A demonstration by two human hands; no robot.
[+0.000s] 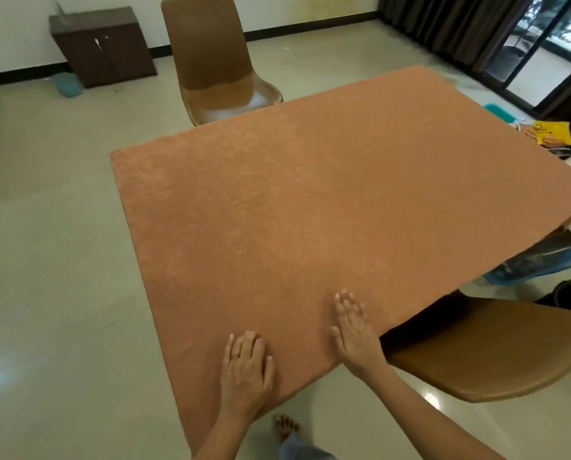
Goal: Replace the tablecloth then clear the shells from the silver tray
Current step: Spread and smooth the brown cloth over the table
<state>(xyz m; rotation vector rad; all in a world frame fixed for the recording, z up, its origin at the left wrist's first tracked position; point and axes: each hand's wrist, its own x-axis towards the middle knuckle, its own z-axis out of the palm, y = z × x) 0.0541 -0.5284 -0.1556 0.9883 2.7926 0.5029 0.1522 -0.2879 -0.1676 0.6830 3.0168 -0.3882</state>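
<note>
At the near edge of the cloth (310,200), our left hand (246,370) and right hand (354,333) lie flat, fingers straight (left slightly bent); it hides the table and part of a chair (476,346); clutter (549,134) beyond stays unclear

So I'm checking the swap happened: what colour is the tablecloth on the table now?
Plain orange-brown tablecloth, clearest in the head view.
</note>
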